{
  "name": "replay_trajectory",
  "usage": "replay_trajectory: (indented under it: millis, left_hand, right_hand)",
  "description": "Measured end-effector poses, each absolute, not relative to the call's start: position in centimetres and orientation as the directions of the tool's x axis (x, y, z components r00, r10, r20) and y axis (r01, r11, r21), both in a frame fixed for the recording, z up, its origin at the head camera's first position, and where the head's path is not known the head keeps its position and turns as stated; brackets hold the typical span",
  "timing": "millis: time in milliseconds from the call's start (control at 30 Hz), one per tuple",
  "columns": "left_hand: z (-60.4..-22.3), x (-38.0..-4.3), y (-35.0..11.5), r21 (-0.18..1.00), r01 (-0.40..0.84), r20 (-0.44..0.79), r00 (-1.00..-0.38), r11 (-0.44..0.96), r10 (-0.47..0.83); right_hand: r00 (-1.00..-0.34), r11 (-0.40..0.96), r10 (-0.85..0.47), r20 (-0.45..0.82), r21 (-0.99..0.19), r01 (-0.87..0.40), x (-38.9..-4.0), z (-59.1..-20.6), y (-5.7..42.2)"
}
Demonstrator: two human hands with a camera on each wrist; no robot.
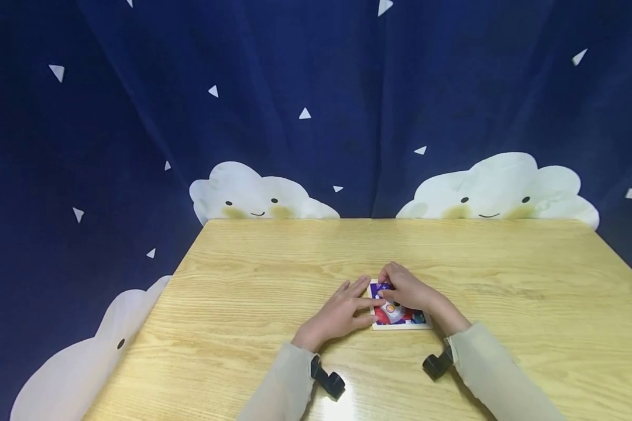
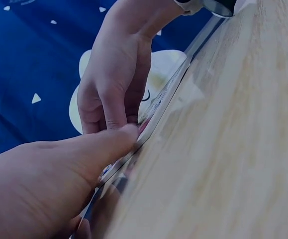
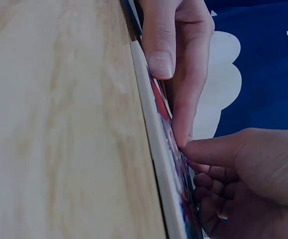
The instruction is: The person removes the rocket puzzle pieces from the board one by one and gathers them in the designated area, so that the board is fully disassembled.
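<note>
A small flat picture board (image 1: pixel 422 323) with a pale border lies on the table, showing a white, red and purple printed picture. My left hand (image 1: pixel 338 311) reaches over its left side with fingers spread and fairly straight, touching it. In the left wrist view the left thumb (image 2: pixel 101 149) lies along the board's edge. My right hand (image 1: pixel 408 290) is at the board's upper part, its fingers curled and thumb tip down near the left fingertips. The right wrist view shows the right thumb (image 3: pixel 216 150) meeting a left finger at the surface; whether it pinches anything is hidden.
The wooden table (image 1: pixel 242 263) extends around the board on all sides. Behind it hangs a dark blue curtain (image 1: pixel 295 70) with white triangles and smiling clouds. Each wrist wears a black strap mount, the left mount (image 1: pixel 329 381) and the right mount (image 1: pixel 438 363).
</note>
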State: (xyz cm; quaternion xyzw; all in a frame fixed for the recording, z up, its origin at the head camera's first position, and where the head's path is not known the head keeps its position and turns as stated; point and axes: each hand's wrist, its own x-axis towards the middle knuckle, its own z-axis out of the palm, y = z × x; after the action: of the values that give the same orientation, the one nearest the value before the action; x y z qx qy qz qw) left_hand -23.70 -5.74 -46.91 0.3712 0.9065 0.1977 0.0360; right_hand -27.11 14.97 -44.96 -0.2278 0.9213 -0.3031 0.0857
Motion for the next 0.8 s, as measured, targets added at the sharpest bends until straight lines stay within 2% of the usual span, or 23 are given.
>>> replay_trajectory:
  millis: [333,800]
  left_hand:
    - [-46.89,-23.64,-5.67,0.393,0.652,0.074,-0.725,0.649,0.684]
    - [-47.15,-24.01,-6.06,0.393,0.673,0.096,-0.708,0.627,0.700]
  right_hand:
    - [-0.884,0.716,-0.467,0.009,-0.583,-0.384,-26.95,-44.88,14.89]
    - [-0.873,0.677,-0.483,-0.068,-0.661,-0.323,-27.38,-44.91,15.12]
